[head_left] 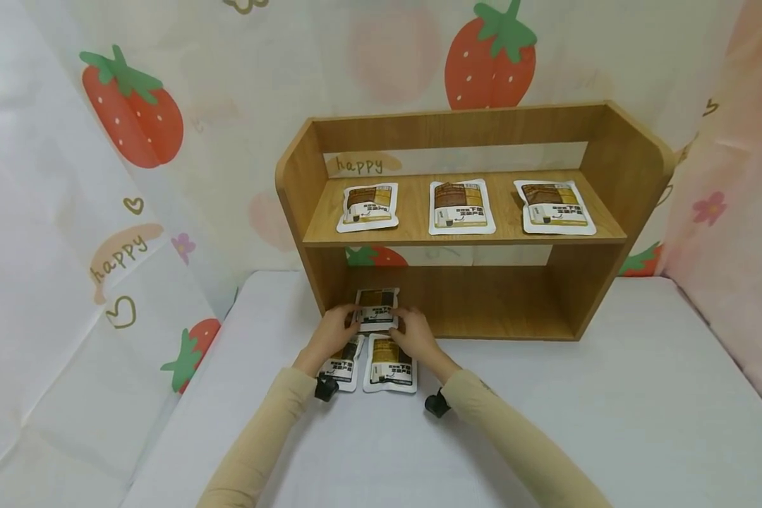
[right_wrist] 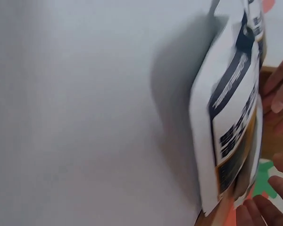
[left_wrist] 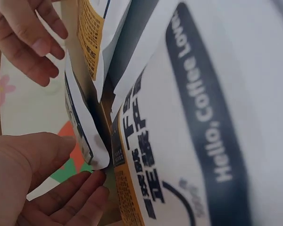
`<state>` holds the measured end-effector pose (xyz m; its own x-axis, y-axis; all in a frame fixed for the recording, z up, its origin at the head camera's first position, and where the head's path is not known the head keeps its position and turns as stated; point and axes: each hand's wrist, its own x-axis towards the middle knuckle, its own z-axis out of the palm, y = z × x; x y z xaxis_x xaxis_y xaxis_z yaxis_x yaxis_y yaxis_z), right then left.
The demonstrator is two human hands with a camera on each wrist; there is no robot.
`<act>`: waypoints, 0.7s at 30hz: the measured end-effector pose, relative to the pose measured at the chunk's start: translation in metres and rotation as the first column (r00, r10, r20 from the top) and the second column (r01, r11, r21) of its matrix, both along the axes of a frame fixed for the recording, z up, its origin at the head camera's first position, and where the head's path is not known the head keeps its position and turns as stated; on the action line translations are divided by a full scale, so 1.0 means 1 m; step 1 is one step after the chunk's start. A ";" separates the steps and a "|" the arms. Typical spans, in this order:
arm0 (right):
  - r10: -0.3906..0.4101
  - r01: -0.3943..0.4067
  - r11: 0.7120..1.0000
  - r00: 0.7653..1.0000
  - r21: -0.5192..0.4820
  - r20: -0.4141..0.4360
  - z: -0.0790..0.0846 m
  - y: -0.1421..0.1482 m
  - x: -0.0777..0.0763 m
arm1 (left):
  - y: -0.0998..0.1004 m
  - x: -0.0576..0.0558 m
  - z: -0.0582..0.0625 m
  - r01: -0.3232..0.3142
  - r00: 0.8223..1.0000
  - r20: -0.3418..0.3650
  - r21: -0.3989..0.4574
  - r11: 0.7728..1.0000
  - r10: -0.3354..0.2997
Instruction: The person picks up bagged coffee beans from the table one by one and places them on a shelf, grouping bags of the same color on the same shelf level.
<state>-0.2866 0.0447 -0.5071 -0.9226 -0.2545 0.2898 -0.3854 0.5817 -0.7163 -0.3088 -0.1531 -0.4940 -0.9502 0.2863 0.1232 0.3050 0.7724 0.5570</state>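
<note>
A white coffee packet (head_left: 377, 319) with a brown-and-yellow label lies at the front left of the lower shelf. My left hand (head_left: 337, 328) is at its left edge, thumb and fingers spread about the near corner in the left wrist view. At the right edge is my right hand (head_left: 415, 333), its fingers loosely bent and parted in the right wrist view. Neither hand plainly pinches the packet. Two similar packets lie on the table before the shelf: a left packet (head_left: 345, 367), partly covered by my left hand and wrist, and a right packet (head_left: 391, 367) beneath my right hand.
The two-tier wooden shelf (head_left: 463, 240) stands at the back of the white-covered table (head_left: 660, 395). On its upper board are a left packet (head_left: 370, 209), a middle packet (head_left: 461, 208) and a right packet (head_left: 555, 208). Side panels bound both tiers.
</note>
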 end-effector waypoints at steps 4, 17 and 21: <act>-0.005 0.003 0.999 0.999 -0.046 -0.038 0.003 -0.003 0.007 | -0.003 0.006 0.000 0.016 1.000 -0.011 0.017 1.000 -0.016; 0.068 -0.066 0.990 0.998 -0.127 0.013 0.012 -0.012 0.025 | -0.015 0.022 0.003 0.045 0.999 0.020 0.059 0.997 -0.046; 0.109 -0.101 0.983 0.993 -0.151 0.046 0.012 -0.013 0.031 | -0.020 0.028 0.003 0.067 0.997 0.023 0.086 0.994 -0.069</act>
